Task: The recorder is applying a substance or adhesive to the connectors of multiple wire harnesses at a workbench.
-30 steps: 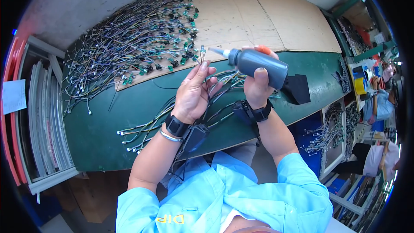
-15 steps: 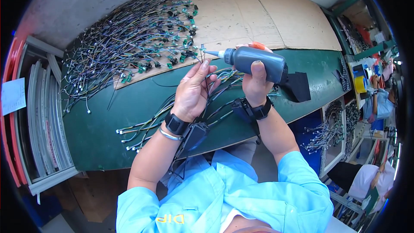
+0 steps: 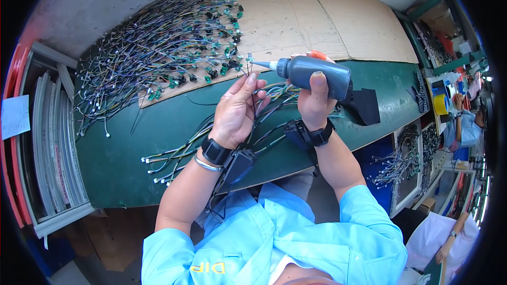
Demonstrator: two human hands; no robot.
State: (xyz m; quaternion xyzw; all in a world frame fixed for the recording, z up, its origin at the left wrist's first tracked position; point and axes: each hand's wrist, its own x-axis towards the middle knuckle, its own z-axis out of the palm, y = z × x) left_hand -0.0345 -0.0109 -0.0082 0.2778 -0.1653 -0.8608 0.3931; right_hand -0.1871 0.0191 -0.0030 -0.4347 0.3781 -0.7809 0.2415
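My left hand (image 3: 237, 111) pinches a thin wire harness, with a small connector end (image 3: 249, 58) standing up past the fingertips. The harness's dark wires run down through the palm. In my right hand (image 3: 316, 97) is a dark grey squeeze bottle (image 3: 319, 76), tilted on its side, its tapered nozzle (image 3: 262, 65) pointing left. The nozzle tip is at the connector end; whether it touches I cannot tell. Beneath both hands lies a loose bundle of wire harnesses (image 3: 185, 145) with white plugs at their left ends.
A large heap of wire harnesses (image 3: 158, 42) covers the left of the cardboard sheet (image 3: 322, 16) on the green table (image 3: 113, 169). A black cloth (image 3: 365, 106) lies right of the bottle. Framed panels (image 3: 55, 142) stand in a rack at left. Other people work at far right.
My hands, the bottle and the held harness stay almost where they were. At the far right, a person in white has moved, and an arm now shows there.
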